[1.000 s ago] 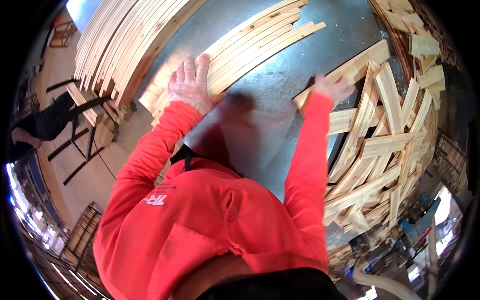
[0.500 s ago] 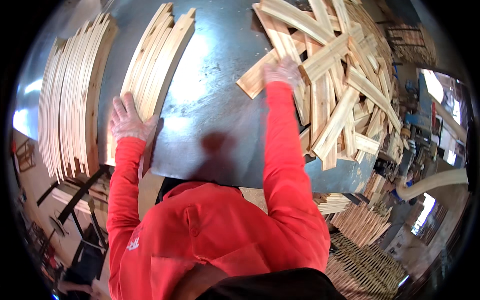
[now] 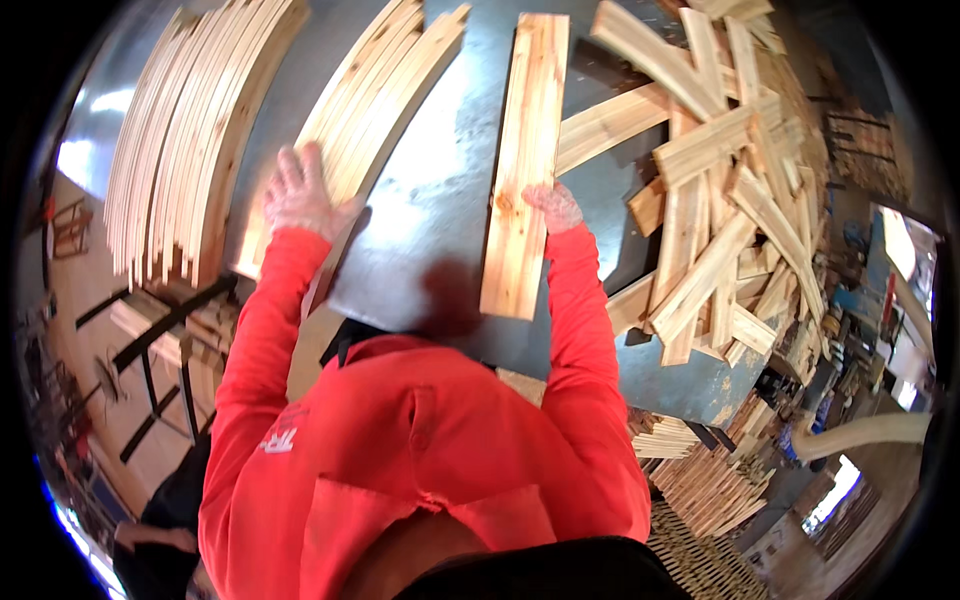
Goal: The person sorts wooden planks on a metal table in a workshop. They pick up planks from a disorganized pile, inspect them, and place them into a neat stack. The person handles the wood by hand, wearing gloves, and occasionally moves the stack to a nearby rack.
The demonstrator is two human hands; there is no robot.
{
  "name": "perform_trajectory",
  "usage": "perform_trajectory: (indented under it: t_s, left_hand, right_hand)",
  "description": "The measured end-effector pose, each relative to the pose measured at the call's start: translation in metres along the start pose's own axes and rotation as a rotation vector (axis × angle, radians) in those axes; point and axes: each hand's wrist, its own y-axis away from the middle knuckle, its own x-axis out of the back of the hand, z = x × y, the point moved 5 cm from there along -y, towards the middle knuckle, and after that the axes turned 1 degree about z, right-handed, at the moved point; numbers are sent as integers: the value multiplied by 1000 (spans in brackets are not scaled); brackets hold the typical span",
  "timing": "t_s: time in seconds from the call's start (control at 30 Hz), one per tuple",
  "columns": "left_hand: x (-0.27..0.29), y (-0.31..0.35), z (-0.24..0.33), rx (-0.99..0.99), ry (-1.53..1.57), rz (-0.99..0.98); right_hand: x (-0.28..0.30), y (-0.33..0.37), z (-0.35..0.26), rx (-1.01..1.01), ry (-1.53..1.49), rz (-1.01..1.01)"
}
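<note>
My right hand (image 3: 554,207), in a thin clear glove, grips the right edge of a flat wooden board (image 3: 526,150). Lengthwise in front of me, the board shows a knot near its middle. Fingers spread, my left hand (image 3: 298,192) rests on the near part of a row of boards (image 3: 365,110) standing on edge side by side. Farther left is a larger row of boards (image 3: 200,130), also on edge. To the right, a loose heap of boards (image 3: 700,190) lies crisscrossed. Everything rests on a dark metal table (image 3: 415,190).
A black metal frame (image 3: 175,325) holding wood stands below the table's left side. Stacked slats (image 3: 710,465) sit on the floor at the lower right. A pale hose (image 3: 865,430) and machinery are beyond. At the lower left, another person's arm (image 3: 155,537) shows.
My right hand has drawn one board from the heap leftward onto the table's middle. My left hand stays on the middle row. The whole view has shifted a little.
</note>
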Motion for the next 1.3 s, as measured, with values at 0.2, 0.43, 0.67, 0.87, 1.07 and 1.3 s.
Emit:
perform_trajectory:
  t_s: [0.2,0.43,0.67,0.87,1.07,1.3]
  left_hand:
    - [-9,3,-11,22,1,-2]
    - [-8,2,-5,-9,88,36]
    - [-1,-1,-1,-3,38,24]
    - [-6,-4,-1,-36,66,61]
    - [2,0,2,-81,97,139]
    - [-7,1,0,-106,113,193]
  right_hand:
    - [-147,17,25,11,394,162]
    - [-201,55,-6,13,663,238]
    - [-197,117,34,213,837,385]
    - [-240,123,-50,500,953,308]
    - [-317,60,-167,979,1856,590]
    - [-271,36,-124,674,1573,595]
